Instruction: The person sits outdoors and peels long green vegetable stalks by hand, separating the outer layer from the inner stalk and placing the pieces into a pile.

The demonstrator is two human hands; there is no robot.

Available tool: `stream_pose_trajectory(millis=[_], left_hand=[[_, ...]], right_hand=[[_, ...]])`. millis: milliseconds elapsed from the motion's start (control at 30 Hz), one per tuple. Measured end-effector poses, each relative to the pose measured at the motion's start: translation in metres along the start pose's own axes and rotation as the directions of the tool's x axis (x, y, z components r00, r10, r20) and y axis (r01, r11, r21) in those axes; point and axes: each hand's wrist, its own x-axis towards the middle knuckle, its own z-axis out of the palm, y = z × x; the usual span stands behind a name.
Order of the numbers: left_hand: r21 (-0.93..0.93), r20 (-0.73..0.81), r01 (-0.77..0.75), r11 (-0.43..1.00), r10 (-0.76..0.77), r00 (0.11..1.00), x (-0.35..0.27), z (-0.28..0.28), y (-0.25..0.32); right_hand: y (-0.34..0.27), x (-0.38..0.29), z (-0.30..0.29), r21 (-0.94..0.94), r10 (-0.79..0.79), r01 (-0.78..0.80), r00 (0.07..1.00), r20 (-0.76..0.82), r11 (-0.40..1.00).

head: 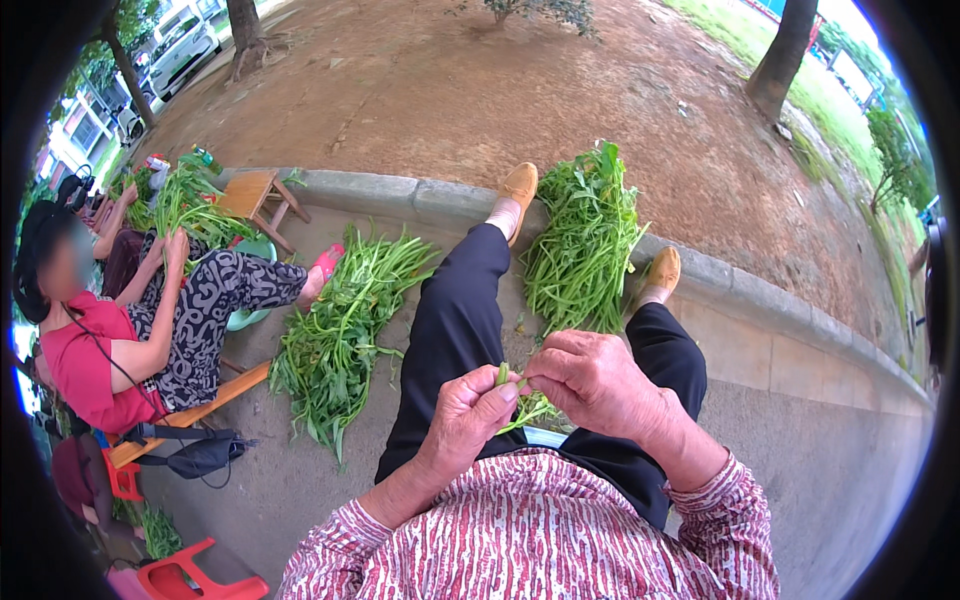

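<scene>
Between my thumb and fingers, my left hand (471, 411) pinches a short piece of green vegetable stem (503, 373). My right hand (592, 381) meets it at the fingertips, also pinching the green stem; its curled fingers hide most of what it holds. Below both hands, between my thighs, green stems (534, 411) lie over a pale container (546, 436), mostly hidden by my hands and shirt. Past my hands, a large bundle of leafy green stems (581, 247) leans on the kerb between my feet. A second heap of greens (345, 330) lies on the pavement to the left of my leg.
At the left, a person (105, 337) sits on a wooden bench (202, 409) holding greens. A small wooden stool (251, 196), a green basin (251, 311), a black bag (199, 454) and a red plastic stool (191, 574) are nearby. The concrete kerb (375, 191) borders bare soil.
</scene>
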Motion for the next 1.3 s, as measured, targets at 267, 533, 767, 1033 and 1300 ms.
stream_pose_trajectory(millis=[267, 533, 767, 1033, 1300], left_hand=[[0.194, -0.049, 0.003, 0.981, 0.007, 0.999, -0.002, 0.001, -0.001], [0.271, -0.057, 0.005, 0.963, 0.011, 0.998, -0.005, -0.011, -0.023], [0.319, -0.057, -0.043, 0.947, 0.064, 0.996, -0.009, -0.011, -0.026], [0.364, -0.043, -0.119, 0.924, 0.144, 0.989, -0.004, -0.007, -0.012], [0.390, -0.040, -0.175, 0.904, 0.206, 0.978, -0.008, -0.001, -0.016]], right_hand=[[-0.009, -0.005, 0.006, -0.262, -0.024, 0.044, 0.997, 0.078, 0.964], [-0.009, -0.011, 0.019, -0.280, -0.031, 0.049, 0.997, 0.068, 0.959], [-0.007, -0.020, 0.036, -0.176, -0.029, 0.016, 0.997, -0.073, 0.984], [-0.008, -0.023, 0.050, 0.241, 0.327, -0.274, 0.920, -0.216, 0.931], [-0.008, -0.024, 0.057, 0.111, 0.270, -0.249, 0.929, -0.254, 0.962]])
